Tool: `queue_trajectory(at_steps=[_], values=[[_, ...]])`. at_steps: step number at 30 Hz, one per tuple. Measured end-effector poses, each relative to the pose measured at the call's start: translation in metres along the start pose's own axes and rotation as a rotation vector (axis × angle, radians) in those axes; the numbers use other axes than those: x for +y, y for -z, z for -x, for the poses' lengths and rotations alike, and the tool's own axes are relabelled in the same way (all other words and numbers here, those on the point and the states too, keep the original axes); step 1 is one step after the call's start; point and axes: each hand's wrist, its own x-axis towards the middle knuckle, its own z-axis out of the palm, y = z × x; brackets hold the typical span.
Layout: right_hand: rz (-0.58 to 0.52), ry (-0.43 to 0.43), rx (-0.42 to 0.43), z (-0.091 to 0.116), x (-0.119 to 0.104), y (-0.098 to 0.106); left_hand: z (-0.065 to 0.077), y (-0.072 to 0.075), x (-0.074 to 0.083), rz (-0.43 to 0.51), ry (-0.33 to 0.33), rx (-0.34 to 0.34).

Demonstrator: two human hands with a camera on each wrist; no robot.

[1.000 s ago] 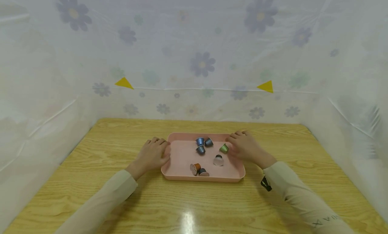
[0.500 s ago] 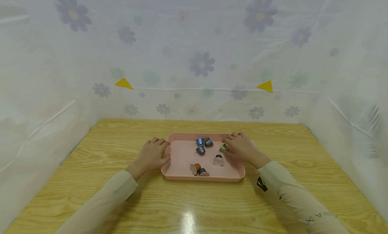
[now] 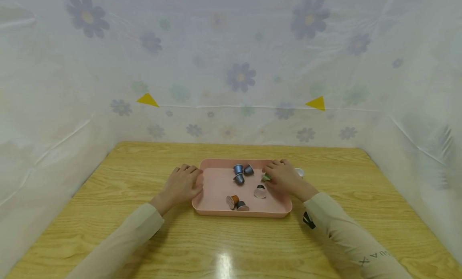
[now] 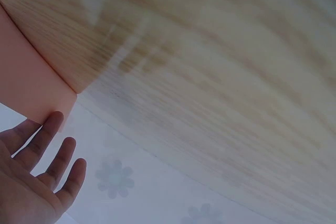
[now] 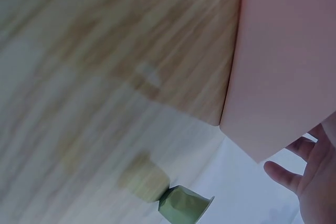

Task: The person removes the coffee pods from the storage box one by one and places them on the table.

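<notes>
A pink tray [image 3: 216, 190] holds several coffee capsules. My left hand [image 3: 180, 183] rests at its left rim; in the left wrist view one finger overlaps the outer wall and the others extend loosely. My right hand [image 3: 286, 178] reaches over the right rim, thumb and fingers around a green capsule [image 3: 266, 177] that is partly hidden. Whether they pinch it, I cannot tell. Nearby in the tray lie a black capsule with a pale lid [image 3: 260, 192], a blue capsule [image 3: 238, 168] and two dark capsules, one beside it [image 3: 248, 170].
Toward the tray's front lie an orange capsule [image 3: 232, 201] and a black capsule [image 3: 242, 206]. Outside, right of the tray, another green capsule [image 5: 184, 204] lies on the wooden table [image 3: 162, 239]. Flowered white sheeting [image 3: 202, 122] encloses the back and sides.
My right hand has moved left and slightly down over the green capsule, covering more of it. The pale lid right of the tray has come into sight. My left hand stays put.
</notes>
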Motion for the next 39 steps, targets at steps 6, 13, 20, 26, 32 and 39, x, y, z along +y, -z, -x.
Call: queue_trajectory(at_steps=[6, 13, 20, 26, 32, 39], values=[[-0.032, 0.015, 0.007, -0.0002, -0.0009, -0.0021, -0.0002, -0.0002, 0.0001, -0.002, -0.004, 0.009], [-0.061, 0.008, -0.010, -0.0013, -0.0037, -0.0010, -0.0002, -0.0004, 0.0000, -0.003, -0.013, 0.018], [-0.061, -0.006, -0.038, -0.0023, -0.0061, -0.0001, -0.0001, -0.0009, -0.0003, 0.003, -0.012, 0.022], [-0.050, -0.002, -0.006, -0.0022, -0.0057, -0.0022, -0.0002, -0.0016, -0.0008, 0.004, -0.010, 0.021], [-0.039, -0.001, 0.039, -0.0019, -0.0054, -0.0033, -0.0001, -0.0011, -0.0005, 0.006, -0.011, 0.020], [-0.029, 0.006, 0.058, 0.0000, -0.0035, -0.0019, -0.0005, -0.0019, -0.0014, 0.015, -0.007, 0.006]])
